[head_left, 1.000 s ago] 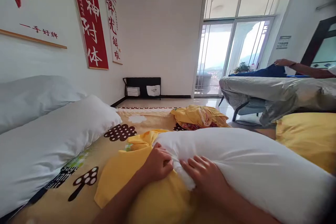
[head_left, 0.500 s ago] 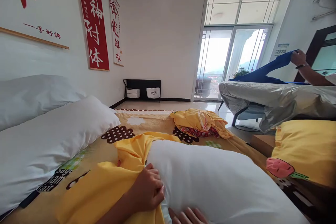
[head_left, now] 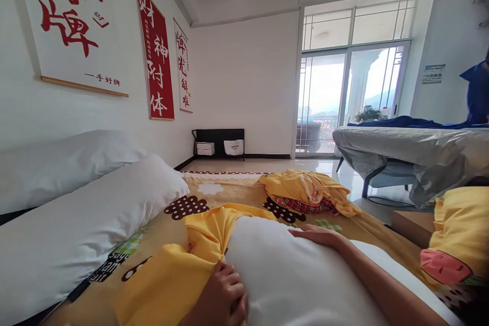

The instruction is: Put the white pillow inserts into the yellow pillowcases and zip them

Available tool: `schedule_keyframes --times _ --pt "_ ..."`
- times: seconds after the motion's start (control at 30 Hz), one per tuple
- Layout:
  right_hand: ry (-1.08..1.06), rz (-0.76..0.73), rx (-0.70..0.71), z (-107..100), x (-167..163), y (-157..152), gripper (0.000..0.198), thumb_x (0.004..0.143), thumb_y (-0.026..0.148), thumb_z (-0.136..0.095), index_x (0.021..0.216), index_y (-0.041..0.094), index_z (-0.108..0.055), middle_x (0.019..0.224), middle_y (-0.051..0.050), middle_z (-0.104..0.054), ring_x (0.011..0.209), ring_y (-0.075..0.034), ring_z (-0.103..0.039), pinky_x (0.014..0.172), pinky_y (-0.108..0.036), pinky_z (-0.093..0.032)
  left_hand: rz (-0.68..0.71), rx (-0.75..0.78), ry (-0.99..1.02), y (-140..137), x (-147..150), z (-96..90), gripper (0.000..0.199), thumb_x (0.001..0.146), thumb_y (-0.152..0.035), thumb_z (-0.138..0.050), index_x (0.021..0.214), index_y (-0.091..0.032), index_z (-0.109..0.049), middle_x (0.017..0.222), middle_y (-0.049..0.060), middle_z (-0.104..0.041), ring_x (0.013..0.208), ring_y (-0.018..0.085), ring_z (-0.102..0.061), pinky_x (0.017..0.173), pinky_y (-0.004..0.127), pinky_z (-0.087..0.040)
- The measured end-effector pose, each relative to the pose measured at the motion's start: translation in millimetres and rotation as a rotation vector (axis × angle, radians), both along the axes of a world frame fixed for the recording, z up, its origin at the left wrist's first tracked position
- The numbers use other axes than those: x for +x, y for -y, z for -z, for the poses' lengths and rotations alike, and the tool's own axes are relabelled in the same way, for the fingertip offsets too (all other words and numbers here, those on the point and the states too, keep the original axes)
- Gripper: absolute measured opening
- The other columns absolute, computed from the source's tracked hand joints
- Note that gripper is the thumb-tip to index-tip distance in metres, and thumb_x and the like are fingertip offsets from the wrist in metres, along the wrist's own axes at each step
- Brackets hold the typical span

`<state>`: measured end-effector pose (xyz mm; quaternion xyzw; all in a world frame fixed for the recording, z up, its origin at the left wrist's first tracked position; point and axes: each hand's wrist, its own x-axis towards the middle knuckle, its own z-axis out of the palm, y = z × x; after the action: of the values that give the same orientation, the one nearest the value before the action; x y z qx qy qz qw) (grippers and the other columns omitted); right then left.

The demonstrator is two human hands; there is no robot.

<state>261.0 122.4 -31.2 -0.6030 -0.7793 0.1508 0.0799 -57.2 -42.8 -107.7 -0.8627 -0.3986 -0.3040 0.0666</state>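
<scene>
A white pillow lies in front of me, its left end inside a yellow pillowcase. My left hand is closed on the edge of the pillowcase where it meets the pillow. Across the pillow reaches my right arm, and my right hand rests flat on the far side of the pillow, fingers stretched out. Bunched yellow cloth of the case lies along the pillow's far left corner.
Two more white pillows lean along the left wall. On the patterned bed sheet sits a heap of yellow cloth. A yellow-cased pillow and a cardboard box are at right. Blue cloth hangs over a covered table.
My right hand has moved from the pillow's near edge to its far side. My left hand keeps its hold. The view has shifted, and the co-worker's hand has left the picture.
</scene>
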Motion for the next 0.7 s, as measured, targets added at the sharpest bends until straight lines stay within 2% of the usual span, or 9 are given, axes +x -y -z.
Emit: schedule_keyframes --times 0.07,0.13,0.2,0.27,0.4,0.5,0.6,0.7 --pt "-0.032 -0.013 -0.076 2.2 -2.0 5.9 0.07 0.068 0.073 -0.052 0.102 0.015 -0.072 0.107 -0.011 -0.071 0.097 -0.029 -0.065 0.08 -0.034 -0.051 -0.132 -0.1 -0.009 -1.4 4.5 -16.0 0.005 0.074 -0.017 -0.052 0.075 -0.02 -0.056 0.083 0.001 -0.063 0.083 0.016 -0.055 0.088 0.033 -0.039" --pt "-0.056 -0.001 -0.08 -0.3 -3.0 15.2 0.075 0.065 0.072 -0.056 0.108 0.012 -0.068 0.112 -0.014 -0.068 0.1 -0.03 -0.063 0.082 -0.034 -0.05 -0.317 -0.156 -0.053 -10.2 10.7 -37.6 0.031 0.072 -0.016 -0.052 0.103 -0.019 -0.06 0.109 0.008 -0.062 0.101 0.023 -0.054 0.093 0.039 -0.04" --pt "-0.065 0.021 -0.027 -6.8 -3.4 26.6 0.077 0.064 0.069 -0.06 0.114 0.011 -0.065 0.116 -0.015 -0.066 0.104 -0.031 -0.06 0.085 -0.034 -0.047 -0.498 -0.192 -0.152 -27.9 15.0 -59.0 0.055 0.074 -0.014 -0.05 0.129 -0.017 -0.05 0.131 0.015 -0.052 0.117 0.03 -0.048 0.097 0.046 -0.039" --pt "-0.077 0.033 0.034 -16.0 -3.8 40.7 0.068 0.066 0.063 -0.061 0.114 0.015 -0.065 0.115 -0.012 -0.067 0.104 -0.03 -0.06 0.085 -0.034 -0.046 -0.614 -0.241 -0.232 -49.8 15.8 -76.2 0.06 0.077 -0.011 -0.048 0.137 -0.016 -0.044 0.136 0.018 -0.049 0.121 0.033 -0.048 0.094 0.047 -0.043" --pt "-0.071 0.05 0.241 -39.5 -6.0 76.0 0.039 0.072 0.051 -0.06 0.098 0.024 -0.073 0.101 -0.006 -0.072 0.095 -0.029 -0.063 0.079 -0.035 -0.046 -0.678 -0.286 -0.227 -81.1 13.1 -100.4 0.045 0.08 -0.006 -0.044 0.122 -0.013 -0.055 0.114 0.018 -0.063 0.101 0.029 -0.063 0.078 0.037 -0.051" --pt "-0.024 0.05 0.397 -63.5 -10.6 101.9 0.033 0.077 0.047 -0.057 0.098 0.029 -0.074 0.096 -0.004 -0.074 0.093 -0.03 -0.065 0.075 -0.038 -0.047 -0.66 -0.219 -0.191 -85.1 18.1 -124.7 0.032 0.086 -0.007 -0.039 0.107 -0.012 -0.062 0.098 0.016 -0.069 0.091 0.026 -0.067 0.076 0.035 -0.051" --pt "0.034 -0.006 0.6 -93.2 -16.9 122.5 0.026 0.079 0.046 -0.057 0.094 0.034 -0.075 0.089 -0.003 -0.074 0.084 -0.029 -0.066 0.066 -0.037 -0.047 -0.605 -0.1 -0.147 -81.4 31.7 -162.9 0.025 0.089 -0.013 -0.039 0.098 -0.013 -0.062 0.091 0.013 -0.07 0.088 0.025 -0.067 0.074 0.034 -0.049" --pt "0.095 -0.112 0.923 -122.4 -24.6 139.5 0.021 0.079 0.037 -0.057 0.088 0.034 -0.075 0.082 -0.002 -0.074 0.073 -0.025 -0.066 0.064 -0.037 -0.045 -0.555 0.016 -0.096 -76.8 47.0 -208.3 0.021 0.089 -0.019 -0.041 0.101 -0.017 -0.059 0.095 0.009 -0.069 0.087 0.024 -0.066 0.072 0.032 -0.047"
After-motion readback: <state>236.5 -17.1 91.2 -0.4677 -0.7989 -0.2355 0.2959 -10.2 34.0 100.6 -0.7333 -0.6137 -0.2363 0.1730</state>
